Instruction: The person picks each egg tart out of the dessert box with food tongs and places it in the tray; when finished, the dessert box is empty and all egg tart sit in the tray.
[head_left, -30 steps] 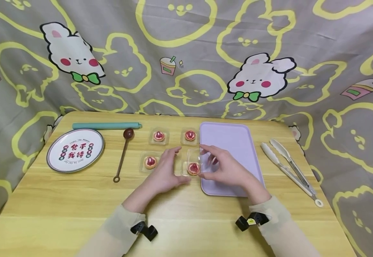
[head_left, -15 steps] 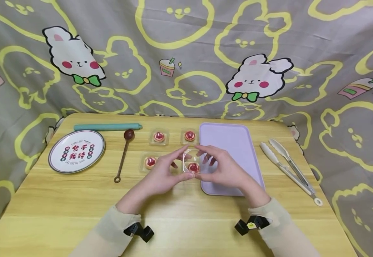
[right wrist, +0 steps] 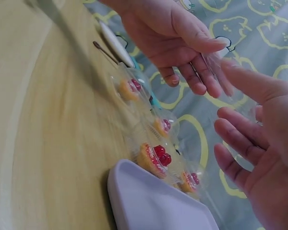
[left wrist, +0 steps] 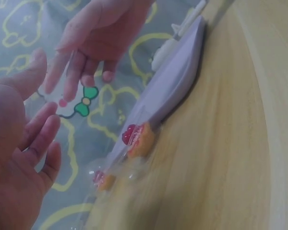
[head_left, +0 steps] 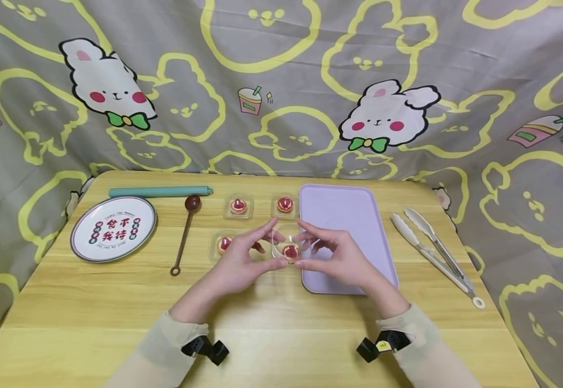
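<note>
In the head view, what looked like a clear lid (head_left: pixel 280 237) was held between the left hand (head_left: pixel 242 256) and the right hand (head_left: pixel 342 256). Its opposite sides were apparently pinched by curved thumbs and fingers, a moderate gap being left between thumb and fingertips on each hand. The front-right tart (head_left: pixel 291 251), set on the desk (head_left: pixel 262 334) just beside the lavender tray (head_left: pixel 349 231), was seen through the plastic. It lay below the fingers, about midway between the hands, with neither plainly nearer; no long axis was offered by its round shape. The coming move was judged to turn on that vertical alignment of lid and tart. Height was flattened from above, whereas in the right wrist view both hands were shown raised clear of the tarts. There, too, the front-left tart (right wrist: pixel 129 89), partly covered by the left hand in the head view, was left unobstructed.
</note>
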`<action>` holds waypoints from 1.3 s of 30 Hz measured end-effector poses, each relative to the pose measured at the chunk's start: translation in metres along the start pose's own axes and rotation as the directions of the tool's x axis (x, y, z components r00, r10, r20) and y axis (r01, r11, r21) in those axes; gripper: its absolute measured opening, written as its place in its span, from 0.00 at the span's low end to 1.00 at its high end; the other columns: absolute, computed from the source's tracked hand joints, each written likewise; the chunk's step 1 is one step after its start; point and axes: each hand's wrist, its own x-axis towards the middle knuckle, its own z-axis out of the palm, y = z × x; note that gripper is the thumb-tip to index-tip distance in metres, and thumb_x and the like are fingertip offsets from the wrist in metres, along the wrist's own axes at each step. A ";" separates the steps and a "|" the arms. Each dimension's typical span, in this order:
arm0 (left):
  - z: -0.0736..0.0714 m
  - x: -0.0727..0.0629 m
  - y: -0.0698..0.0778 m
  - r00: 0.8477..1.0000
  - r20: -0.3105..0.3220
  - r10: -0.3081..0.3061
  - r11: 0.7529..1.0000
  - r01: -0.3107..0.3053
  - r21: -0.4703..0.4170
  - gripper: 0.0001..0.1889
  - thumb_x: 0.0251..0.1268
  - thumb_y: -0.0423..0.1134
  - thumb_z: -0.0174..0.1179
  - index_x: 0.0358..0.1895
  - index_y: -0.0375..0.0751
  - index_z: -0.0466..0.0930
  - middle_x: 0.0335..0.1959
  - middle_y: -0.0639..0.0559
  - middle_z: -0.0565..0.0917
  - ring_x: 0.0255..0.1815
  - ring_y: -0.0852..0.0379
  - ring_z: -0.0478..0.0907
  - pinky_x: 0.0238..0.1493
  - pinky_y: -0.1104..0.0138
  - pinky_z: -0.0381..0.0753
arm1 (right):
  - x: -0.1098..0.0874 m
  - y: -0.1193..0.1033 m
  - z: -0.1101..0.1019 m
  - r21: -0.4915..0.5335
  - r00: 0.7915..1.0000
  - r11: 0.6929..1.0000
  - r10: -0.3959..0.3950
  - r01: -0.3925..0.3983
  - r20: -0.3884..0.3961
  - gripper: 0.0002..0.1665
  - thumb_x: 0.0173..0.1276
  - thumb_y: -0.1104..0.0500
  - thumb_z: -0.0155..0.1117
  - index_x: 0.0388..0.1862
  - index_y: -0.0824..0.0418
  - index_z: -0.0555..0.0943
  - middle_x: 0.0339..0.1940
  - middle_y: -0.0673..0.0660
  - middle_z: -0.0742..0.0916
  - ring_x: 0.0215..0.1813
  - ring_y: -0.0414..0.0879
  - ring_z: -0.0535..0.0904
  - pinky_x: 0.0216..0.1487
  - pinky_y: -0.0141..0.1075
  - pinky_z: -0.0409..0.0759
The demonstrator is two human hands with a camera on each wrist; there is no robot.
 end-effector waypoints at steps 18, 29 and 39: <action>-0.004 -0.001 -0.002 0.996 -0.020 0.088 0.994 -0.086 0.069 0.30 0.73 0.27 0.66 0.76 0.36 0.72 0.53 0.52 0.89 0.46 0.56 0.86 0.44 0.63 0.87 | -0.002 0.006 0.008 0.130 0.998 0.991 -0.013 0.021 -0.061 0.30 0.73 0.77 0.64 0.73 0.71 0.76 0.61 0.66 0.87 0.51 0.63 0.88 0.55 0.39 0.87; -0.001 -0.001 -0.007 0.986 -0.135 0.099 0.988 -0.081 0.132 0.17 0.75 0.28 0.64 0.62 0.45 0.88 0.68 0.50 0.81 0.69 0.51 0.78 0.72 0.58 0.72 | -0.004 0.006 0.010 0.107 0.991 0.994 0.037 -0.023 -0.131 0.18 0.74 0.76 0.62 0.60 0.73 0.85 0.69 0.65 0.81 0.72 0.55 0.77 0.69 0.39 0.76; -0.002 -0.006 -0.007 0.999 -0.045 0.017 0.998 -0.015 0.054 0.30 0.67 0.33 0.73 0.73 0.40 0.77 0.63 0.49 0.85 0.64 0.55 0.82 0.66 0.55 0.80 | -0.006 0.007 0.011 0.172 0.999 0.984 0.043 -0.040 -0.014 0.33 0.70 0.78 0.67 0.74 0.76 0.72 0.70 0.71 0.79 0.62 0.66 0.83 0.67 0.44 0.80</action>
